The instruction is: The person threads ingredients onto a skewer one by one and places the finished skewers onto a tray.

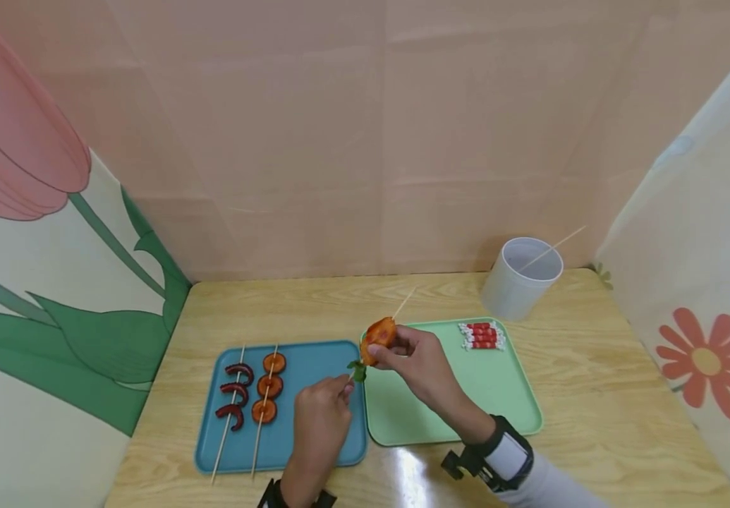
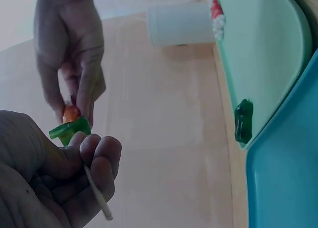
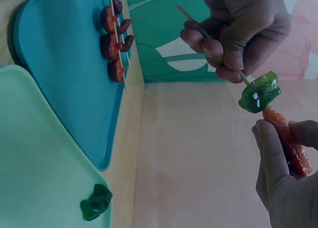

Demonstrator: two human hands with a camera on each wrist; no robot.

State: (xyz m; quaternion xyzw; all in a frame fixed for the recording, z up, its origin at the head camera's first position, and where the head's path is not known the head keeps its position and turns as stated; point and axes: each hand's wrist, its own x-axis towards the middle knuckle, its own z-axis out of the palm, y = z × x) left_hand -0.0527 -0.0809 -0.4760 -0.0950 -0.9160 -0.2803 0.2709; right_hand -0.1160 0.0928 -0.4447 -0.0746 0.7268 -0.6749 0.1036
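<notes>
My left hand (image 1: 321, 416) pinches a wooden skewer (image 2: 98, 193) near its lower end. A green pepper piece (image 3: 260, 92) is threaded on it, just beyond the left fingers. Against the pepper sits a flat, glossy orange-red food piece (image 1: 379, 334), its exact kind unclear. My right hand (image 1: 427, 367) holds this piece between thumb and fingers. In the head view the skewer's thin tip sticks out past the orange piece. Both hands are raised above the place where the blue tray (image 1: 310, 353) and the green tray (image 1: 405, 416) meet.
On the blue tray lie a skewer of dark red curved pieces (image 1: 235, 389) and one of round orange-brown slices (image 1: 269, 386). The green tray bears red-and-white pieces (image 1: 482, 336) and a loose green pepper piece (image 2: 243, 121). Behind it stands a white cup (image 1: 512, 286) with one skewer inside.
</notes>
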